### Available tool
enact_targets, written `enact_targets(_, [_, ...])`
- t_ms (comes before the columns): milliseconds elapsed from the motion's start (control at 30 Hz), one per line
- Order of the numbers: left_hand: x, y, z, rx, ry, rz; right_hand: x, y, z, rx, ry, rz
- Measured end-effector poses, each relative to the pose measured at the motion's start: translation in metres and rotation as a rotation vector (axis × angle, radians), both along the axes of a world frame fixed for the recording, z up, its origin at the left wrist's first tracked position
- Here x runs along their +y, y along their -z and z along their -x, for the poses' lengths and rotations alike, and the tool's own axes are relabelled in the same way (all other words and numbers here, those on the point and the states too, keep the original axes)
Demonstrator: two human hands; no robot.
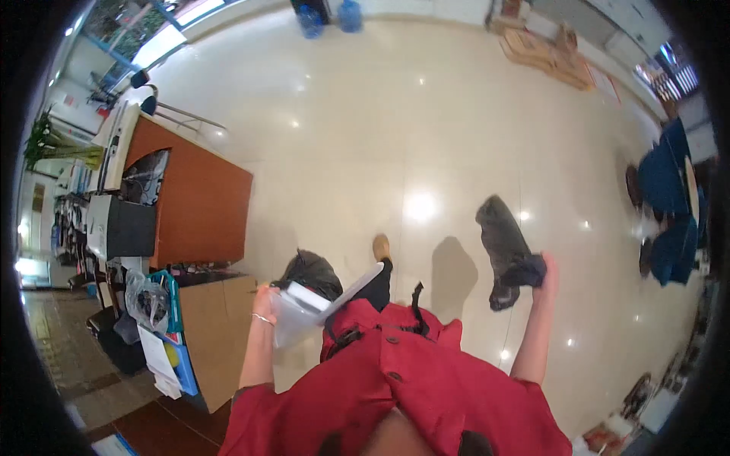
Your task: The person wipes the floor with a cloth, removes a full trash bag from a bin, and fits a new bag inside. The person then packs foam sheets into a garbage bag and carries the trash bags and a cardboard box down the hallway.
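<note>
On the left, my left hand (265,304), a bracelet at its wrist, is closed on a clear plastic bag (293,319) with white flat things in it. A black plastic bag (313,272) bulges just beyond those fingers; whether the hand holds it too, I cannot make out. My right hand (549,275), stretched out to the right, grips a long, limp black plastic bag (503,247) by one bunched end. Its body spreads over the view of the floor.
Shiny beige tiles (365,114) lie ahead. A brown wooden desk (201,190) with a printer (122,228) beside it stands at left. Blue chairs (669,171) are at right. Blue water bottles (310,21) and stacked cardboard (540,57) sit at the far wall.
</note>
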State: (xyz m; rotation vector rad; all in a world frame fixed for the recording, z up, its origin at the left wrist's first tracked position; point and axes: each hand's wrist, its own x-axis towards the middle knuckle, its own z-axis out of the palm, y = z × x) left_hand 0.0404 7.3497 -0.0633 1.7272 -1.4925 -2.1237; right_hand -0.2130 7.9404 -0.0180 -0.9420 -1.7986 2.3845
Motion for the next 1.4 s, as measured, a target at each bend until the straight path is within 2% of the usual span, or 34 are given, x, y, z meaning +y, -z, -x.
enact_targets(67, [-0.020,0.028,0.014,-0.030,-0.124,-0.064,-0.009,0.007,0.034,0.016,0.015,0.028])
enact_targets(133, [-0.027,0.041,0.037,0.000,-0.041,0.029,-0.011,0.017,0.075,-0.025,0.065,0.130])
enact_targets(233, [-0.055,0.058,0.083,0.064,-0.145,-0.030,-0.039,0.002,0.135,0.010,0.077,0.119])
enact_targets(267, [-0.068,0.077,0.088,0.062,-0.153,-0.036,-0.040,0.005,0.151,0.008,0.069,0.113])
enact_targets(300, [-0.092,0.114,0.090,0.181,0.250,0.313,-0.040,0.013,0.171,0.018,0.051,0.105])
enact_targets(400, [-0.139,0.163,0.118,0.028,0.623,0.731,-0.073,0.010,0.222,0.002,0.033,0.117])
enact_targets(467, [-0.149,0.150,0.168,0.198,-0.169,-0.098,-0.101,0.012,0.262,-0.025,0.037,0.129])
enact_targets(500, [-0.154,0.139,0.197,0.226,-0.385,-0.233,-0.114,0.018,0.285,-0.055,0.020,0.148])
enact_targets(533, [-0.155,0.124,0.223,0.233,-0.389,-0.230,-0.124,0.025,0.305,-0.093,-0.001,0.162])
enact_targets(600, [-0.152,0.086,0.270,0.156,-0.547,-0.236,-0.154,0.038,0.351,-0.109,-0.031,0.182])
enact_targets(633, [-0.151,0.066,0.294,0.179,-0.536,-0.256,-0.178,0.038,0.375,-0.117,-0.035,0.178])
enact_targets(733, [-0.174,0.066,0.335,0.279,-0.551,-0.132,-0.236,0.044,0.449,-0.160,-0.092,0.202])
enact_targets(767, [-0.190,0.070,0.340,0.299,-0.654,-0.252,-0.260,0.045,0.471,-0.195,-0.138,0.187])
enact_targets(800, [-0.194,0.058,0.358,0.316,-0.693,-0.243,-0.283,0.047,0.499,-0.228,-0.198,0.168])
enact_targets(867, [-0.191,0.015,0.390,0.151,-0.744,-0.084,-0.325,0.054,0.546,-0.261,-0.319,0.153])
enact_targets(967, [-0.230,0.069,0.379,0.101,-0.832,-0.132,-0.404,0.048,0.610,-0.286,-0.442,0.088])
enact_targets(1000, [-0.237,0.069,0.396,0.115,-0.858,-0.129,-0.428,0.057,0.635,-0.277,-0.470,0.088])
enact_targets(1067, [-0.256,0.062,0.434,0.309,-0.799,-0.242,-0.475,0.082,0.685,-0.220,-0.510,0.042])
enact_targets(1100, [-0.295,0.167,0.369,0.450,-0.427,-0.214,-0.498,0.082,0.704,-0.262,-0.551,0.144])
enact_targets(1133, [-0.304,0.157,0.385,0.442,-0.437,-0.216,-0.523,0.084,0.717,-0.272,-0.558,0.140])
enact_targets(1200, [-0.317,0.109,0.474,0.161,-0.965,-0.254,-0.576,0.074,0.762,-0.252,-0.558,0.130])
enact_targets(1233, [-0.320,0.086,0.496,0.156,-0.982,-0.294,-0.594,0.072,0.775,-0.200,-0.525,0.108])
enact_targets(1267, [-0.334,0.092,0.507,0.157,-0.990,-0.310,-0.617,0.063,0.790,-0.197,-0.532,0.092])
enact_targets(1333, [-0.376,0.107,0.523,0.180,-0.803,-0.269,-0.674,0.046,0.825,-0.128,-0.603,0.080])
enact_targets(1367, [-0.395,0.111,0.526,0.180,-0.809,-0.266,-0.702,0.038,0.841,-0.113,-0.626,0.074])
enact_targets(1400, [-0.419,0.114,0.532,0.036,-0.592,-0.133,-0.734,0.031,0.857,-0.113,-0.628,0.078])
